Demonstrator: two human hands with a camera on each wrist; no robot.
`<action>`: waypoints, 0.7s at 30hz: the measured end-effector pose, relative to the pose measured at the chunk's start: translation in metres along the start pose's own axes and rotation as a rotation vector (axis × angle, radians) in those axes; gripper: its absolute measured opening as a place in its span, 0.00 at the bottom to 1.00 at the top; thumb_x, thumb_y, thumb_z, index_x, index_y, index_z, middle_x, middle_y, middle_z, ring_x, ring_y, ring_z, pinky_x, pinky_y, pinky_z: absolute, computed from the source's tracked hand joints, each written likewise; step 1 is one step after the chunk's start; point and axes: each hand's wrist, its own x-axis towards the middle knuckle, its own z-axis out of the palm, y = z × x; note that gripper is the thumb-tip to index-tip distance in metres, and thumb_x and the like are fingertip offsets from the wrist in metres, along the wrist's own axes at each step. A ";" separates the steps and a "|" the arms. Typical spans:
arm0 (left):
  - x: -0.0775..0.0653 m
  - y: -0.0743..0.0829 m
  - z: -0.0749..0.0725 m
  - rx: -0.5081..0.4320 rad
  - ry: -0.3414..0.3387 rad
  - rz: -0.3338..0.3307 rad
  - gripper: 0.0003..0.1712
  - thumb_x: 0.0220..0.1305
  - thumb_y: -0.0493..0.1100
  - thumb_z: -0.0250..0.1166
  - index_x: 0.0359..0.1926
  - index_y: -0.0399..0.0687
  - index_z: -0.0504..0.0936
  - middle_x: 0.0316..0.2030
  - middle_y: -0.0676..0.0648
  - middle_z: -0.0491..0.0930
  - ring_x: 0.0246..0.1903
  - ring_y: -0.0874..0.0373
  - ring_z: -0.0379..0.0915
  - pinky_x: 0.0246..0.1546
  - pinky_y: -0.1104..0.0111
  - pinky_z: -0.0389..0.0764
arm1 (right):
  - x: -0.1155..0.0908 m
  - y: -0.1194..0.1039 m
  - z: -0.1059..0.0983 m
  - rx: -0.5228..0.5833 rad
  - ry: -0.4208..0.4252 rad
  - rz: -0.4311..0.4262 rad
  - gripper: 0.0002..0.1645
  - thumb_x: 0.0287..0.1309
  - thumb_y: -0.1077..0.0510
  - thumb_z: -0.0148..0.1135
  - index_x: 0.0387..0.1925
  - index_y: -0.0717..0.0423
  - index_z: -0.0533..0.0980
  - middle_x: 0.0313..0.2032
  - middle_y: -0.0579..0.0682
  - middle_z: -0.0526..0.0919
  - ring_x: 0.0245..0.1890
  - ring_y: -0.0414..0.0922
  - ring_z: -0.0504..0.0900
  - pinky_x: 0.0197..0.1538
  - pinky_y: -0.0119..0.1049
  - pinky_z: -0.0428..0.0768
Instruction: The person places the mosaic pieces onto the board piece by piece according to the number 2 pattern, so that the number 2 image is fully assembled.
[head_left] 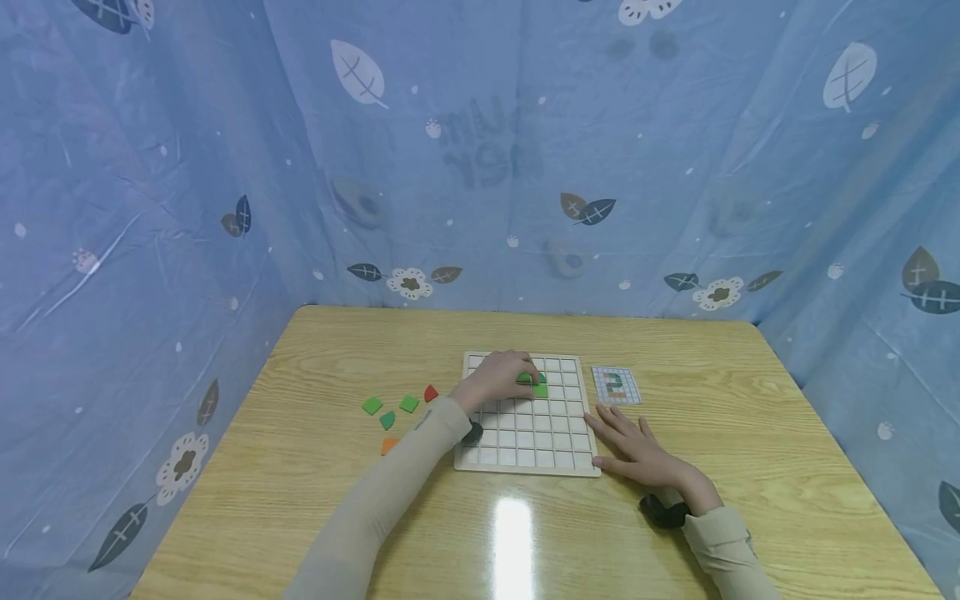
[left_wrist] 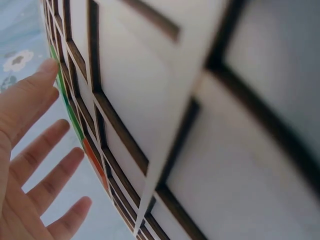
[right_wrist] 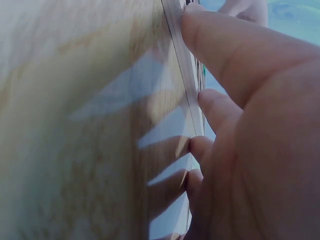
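Note:
A white grid board (head_left: pixel 525 457) lies on the table. My left hand (head_left: pixel 500 377) reaches over its upper part, fingertips at green pieces (head_left: pixel 540 390) set in the grid. In the left wrist view, the left thumb touches a green strip of pieces (left_wrist: pixel 75 120) and the other fingers are spread and fairly straight. An orange piece (left_wrist: pixel 95 162) lies beside the green there; the left hand hides it in the head view. My right hand (head_left: pixel 637 454) rests on the table with fingers spread, thumb and a fingertip against the board's right edge.
Loose pieces lie left of the board: green squares (head_left: pixel 372 405), a dark green quarter-round (head_left: pixel 387 420), a red quarter-round (head_left: pixel 431 393) and an orange piece (head_left: pixel 389 446) partly behind the left sleeve. A printed pattern card (head_left: pixel 616 385) lies right of the board. Blue curtains (head_left: pixel 480 167) surround the table.

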 end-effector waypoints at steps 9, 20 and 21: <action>-0.009 0.002 -0.003 -0.009 0.012 -0.013 0.16 0.58 0.57 0.63 0.46 0.62 0.82 0.51 0.55 0.75 0.49 0.59 0.71 0.48 0.64 0.74 | 0.000 0.000 0.001 0.001 0.005 -0.008 0.41 0.61 0.47 0.56 0.70 0.52 0.52 0.71 0.62 0.46 0.69 0.65 0.40 0.60 0.71 0.31; -0.023 -0.008 -0.003 -0.032 0.058 -0.001 0.15 0.58 0.54 0.64 0.46 0.60 0.82 0.47 0.56 0.76 0.44 0.60 0.72 0.45 0.65 0.74 | 0.000 -0.002 0.000 0.007 0.006 -0.012 0.41 0.60 0.48 0.57 0.70 0.54 0.52 0.70 0.63 0.46 0.69 0.66 0.40 0.60 0.70 0.31; -0.024 -0.008 -0.004 -0.044 0.059 -0.007 0.14 0.58 0.54 0.64 0.46 0.60 0.82 0.47 0.56 0.76 0.45 0.60 0.72 0.46 0.64 0.74 | 0.000 -0.002 0.000 0.008 0.006 -0.013 0.41 0.60 0.48 0.57 0.70 0.54 0.52 0.70 0.63 0.46 0.69 0.66 0.39 0.60 0.70 0.30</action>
